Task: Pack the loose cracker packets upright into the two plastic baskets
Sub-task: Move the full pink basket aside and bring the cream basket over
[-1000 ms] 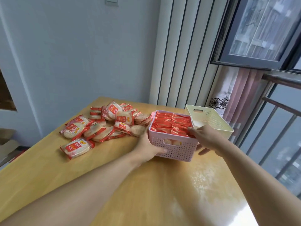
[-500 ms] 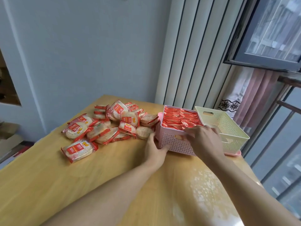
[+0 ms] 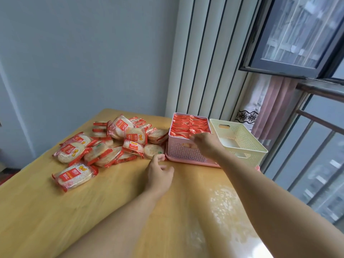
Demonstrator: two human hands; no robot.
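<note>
right hand (image 3: 205,144) at pink basket (image 3: 186,152) rim, grip unclear | left hand (image 3: 160,175) loose, empty | risk: cream basket (image 3: 247,146), frame right, near desk (image 3: 55,211) edge, could get knocked off

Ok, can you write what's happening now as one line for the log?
pink basket: full, upright packets | cream basket: no packets visible | loose cracker packets: heaped on table | left hand: free | right hand: at pink basket's rim
</note>
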